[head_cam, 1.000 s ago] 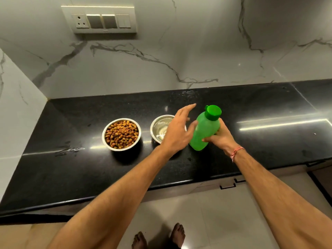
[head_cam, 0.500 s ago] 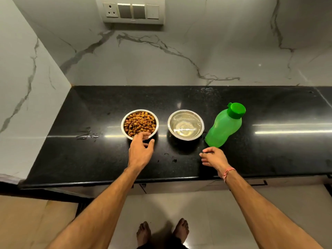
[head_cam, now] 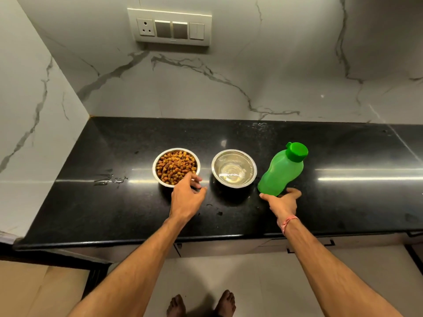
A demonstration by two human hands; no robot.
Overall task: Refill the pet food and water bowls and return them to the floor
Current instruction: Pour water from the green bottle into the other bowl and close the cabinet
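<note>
Though two bowls (head_cam: pixel 176 167) (head_cam: pixel 234 168), one bottle (head_cam: pixel 282 171).

I see both my bare arms stretched forward. My left hand (head_cam: pixel 186 197) is half curled, fingers (head_cam: pixel 196 181) bent. My right hand (head_cam: pixel 282 202) is spread open, palm down.

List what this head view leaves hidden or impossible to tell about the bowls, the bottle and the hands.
- Food bowl: near rim hidden by the left hand, so its grip cannot be confirmed.
- Green bottle: opaque, contents unseen; base edge sits behind the right hand, contact unclear.
- Water bowl: water depth unreadable through reflections.
- Floor: a spot for the bowls is cut off by the frame bottom.
</note>
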